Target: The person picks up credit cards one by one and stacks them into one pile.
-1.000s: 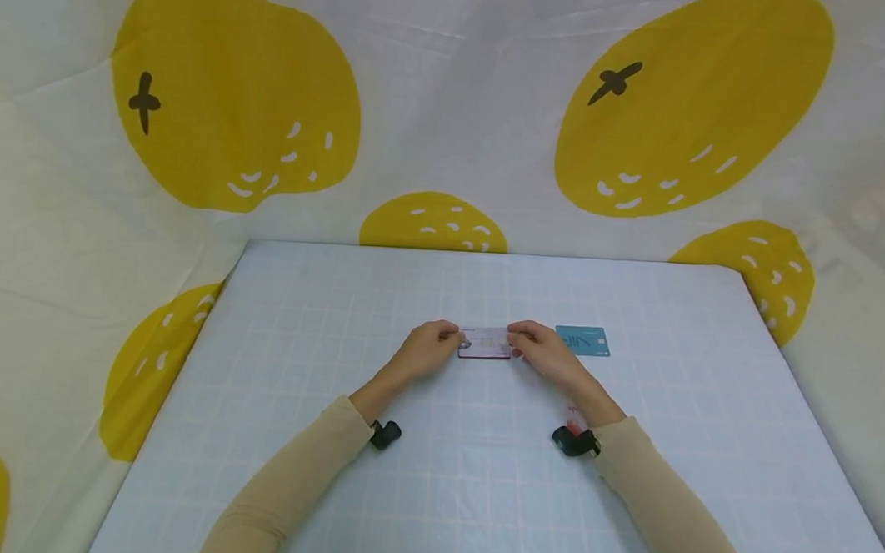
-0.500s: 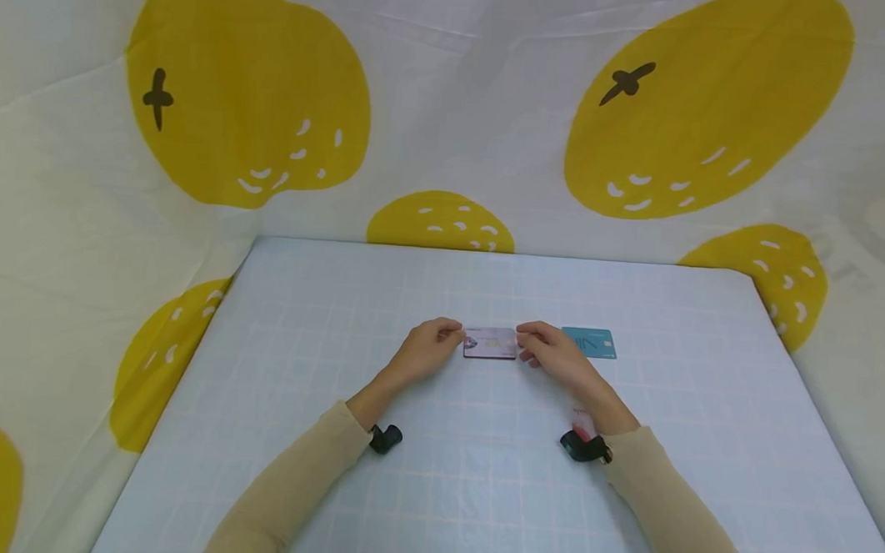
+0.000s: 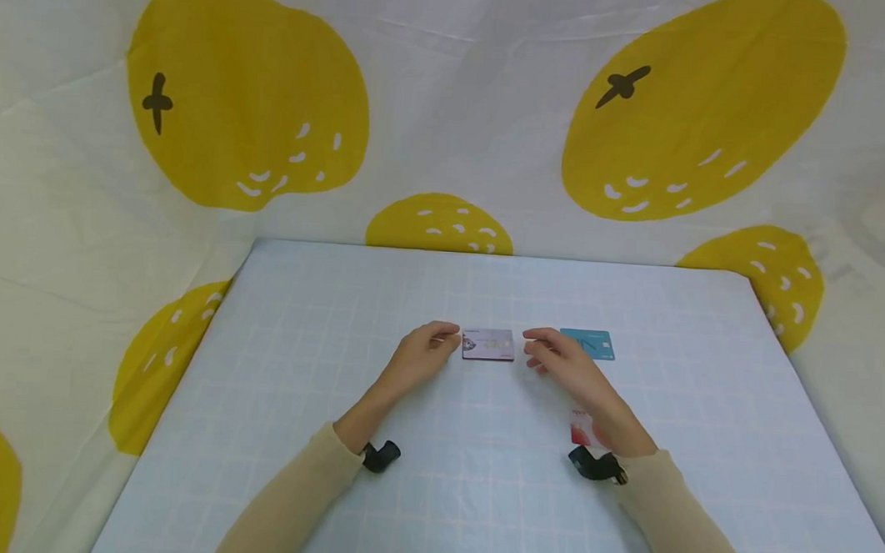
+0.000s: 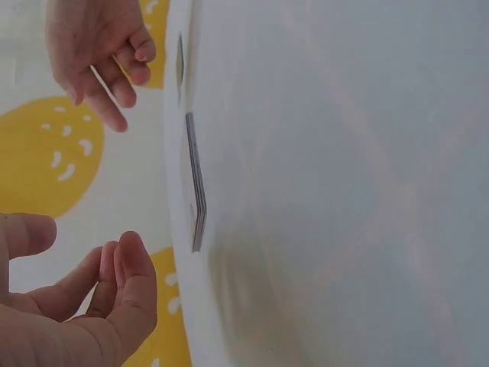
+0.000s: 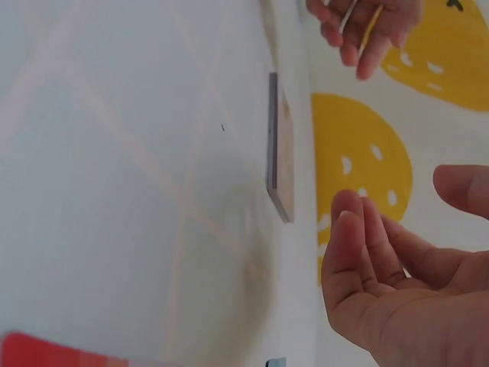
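Observation:
A small neat stack of cards (image 3: 488, 344) lies flat on the table, a lilac card with a picture and chip on top. In the left wrist view the layered edges of the stack (image 4: 196, 183) show. My left hand (image 3: 425, 351) is just left of it, thumb apart from loosely bent fingers, holding nothing. To its right, slightly farther off, my right hand (image 3: 564, 363) hovers with nothing in it; a gap shows between thumb and fingers in the right wrist view. Behind that hand lies a teal card (image 3: 598, 345), partly covered.
A red and white card (image 3: 581, 429) lies nearer the front, partly under the right forearm. The table (image 3: 431, 493) has a pale checked cloth. Behind it hangs a white curtain (image 3: 467, 86) with yellow fruit prints.
Both hands have come off the stack's ends. The right has moved away to the right, opening a gap; the left has drawn back slightly. More of the red and white card shows.

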A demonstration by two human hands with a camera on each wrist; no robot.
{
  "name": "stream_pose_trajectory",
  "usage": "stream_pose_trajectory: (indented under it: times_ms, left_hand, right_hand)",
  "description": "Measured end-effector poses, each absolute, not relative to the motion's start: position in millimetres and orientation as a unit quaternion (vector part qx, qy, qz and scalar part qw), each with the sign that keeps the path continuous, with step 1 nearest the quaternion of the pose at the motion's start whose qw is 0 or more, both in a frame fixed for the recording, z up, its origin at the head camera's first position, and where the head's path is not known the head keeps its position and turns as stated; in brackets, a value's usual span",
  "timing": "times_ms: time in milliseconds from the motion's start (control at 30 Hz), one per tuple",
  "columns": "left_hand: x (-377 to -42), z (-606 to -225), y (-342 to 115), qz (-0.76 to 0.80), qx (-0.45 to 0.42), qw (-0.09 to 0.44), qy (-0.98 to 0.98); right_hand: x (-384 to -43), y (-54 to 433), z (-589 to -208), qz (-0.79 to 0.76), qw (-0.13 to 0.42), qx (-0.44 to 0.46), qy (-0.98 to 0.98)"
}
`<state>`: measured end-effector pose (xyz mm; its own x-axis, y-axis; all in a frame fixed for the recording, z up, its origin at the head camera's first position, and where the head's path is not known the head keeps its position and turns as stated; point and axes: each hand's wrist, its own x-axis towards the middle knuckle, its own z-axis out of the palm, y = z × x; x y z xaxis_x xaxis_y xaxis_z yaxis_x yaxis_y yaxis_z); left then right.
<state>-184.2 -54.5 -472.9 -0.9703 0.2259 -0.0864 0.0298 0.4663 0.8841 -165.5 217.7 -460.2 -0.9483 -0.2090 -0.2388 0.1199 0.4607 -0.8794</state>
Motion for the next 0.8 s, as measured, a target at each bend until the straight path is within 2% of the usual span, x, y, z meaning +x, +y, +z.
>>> stream_pose_trajectory:
  times_ms: [433, 800]
  left_hand:
    - [-179.4, -472.4, -31.4, 0.573, 0.100, 0.118, 0.805]
    - [-189.1, -467.5, 24.7, 0.564, 0.143, 0.134, 0.802]
  right_hand:
    - [-155.5, 245.6, -454.8, -0.524, 0.131, -0.018, 0.841]
    - [-159.2, 279.4, -452.9, -0.529, 0.094, -0.005, 0.843]
